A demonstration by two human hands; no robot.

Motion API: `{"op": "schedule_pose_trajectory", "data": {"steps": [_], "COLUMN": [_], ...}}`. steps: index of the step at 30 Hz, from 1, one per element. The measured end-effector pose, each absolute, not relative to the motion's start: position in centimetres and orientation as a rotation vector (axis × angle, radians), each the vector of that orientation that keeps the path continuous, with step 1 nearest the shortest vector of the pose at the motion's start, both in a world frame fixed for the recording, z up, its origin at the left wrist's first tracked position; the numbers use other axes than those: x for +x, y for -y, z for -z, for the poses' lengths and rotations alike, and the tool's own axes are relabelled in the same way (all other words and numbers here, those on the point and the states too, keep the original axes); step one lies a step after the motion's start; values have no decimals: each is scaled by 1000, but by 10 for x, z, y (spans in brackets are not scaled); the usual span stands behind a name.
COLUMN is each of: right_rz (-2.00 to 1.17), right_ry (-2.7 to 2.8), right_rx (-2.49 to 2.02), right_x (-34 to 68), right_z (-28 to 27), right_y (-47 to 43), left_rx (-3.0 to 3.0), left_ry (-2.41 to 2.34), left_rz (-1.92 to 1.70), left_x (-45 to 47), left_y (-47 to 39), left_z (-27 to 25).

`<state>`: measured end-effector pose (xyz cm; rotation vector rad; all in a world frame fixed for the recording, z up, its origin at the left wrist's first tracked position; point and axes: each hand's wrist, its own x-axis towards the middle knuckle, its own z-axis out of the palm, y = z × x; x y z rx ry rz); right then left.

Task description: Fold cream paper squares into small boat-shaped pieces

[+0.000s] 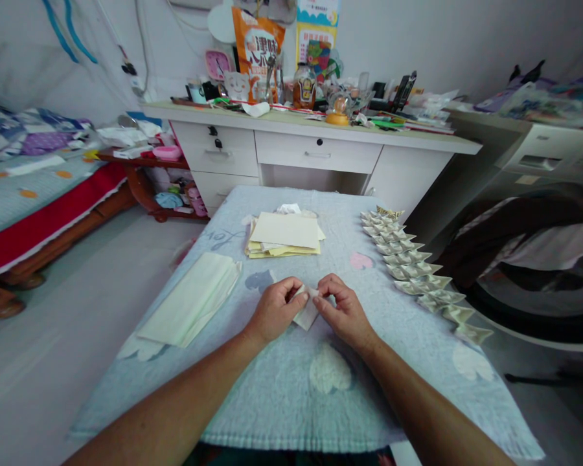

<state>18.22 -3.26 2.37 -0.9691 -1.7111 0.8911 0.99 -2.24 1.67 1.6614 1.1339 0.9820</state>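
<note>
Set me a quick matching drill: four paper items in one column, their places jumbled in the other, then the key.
Things
1. small paper
2. row of folded pieces
3. pale green sheets
4. cream-and-yellow stack

Places
A. left side of the cloth
B. right side of the cloth
C. far middle, towards the desk
D. between left hand and right hand

Pairs: 1-D; 2-B; 3-A; 4-C

Small sheet (305,318) — smooth matt paper, table cover (276,395) — matt textured cloth, glossy plastic-looking bag (257,52), wooden bed frame (85,230)
</note>
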Motion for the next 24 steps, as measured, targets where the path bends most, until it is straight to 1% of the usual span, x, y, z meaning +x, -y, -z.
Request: {"op": "schedule_pose_trajectory", "data": {"steps": [8,20,24], "right_rz": [-898,-674,-715], "right_ry": [1710,1915,1875], "right_rx": [-964,-972,-983], "right_x": [182,180,184], "right_z": [-25,-28,-34], "right_y": [32,38,37], "left_rx": [1649,1748,1706], "left_ry": [-1088,-1239,-1182], "left_rz": [-982,-1016,-1011], "left_x": [10,13,12], "left_y": [24,22,22], "left_z": [-21,-23,-21]}}
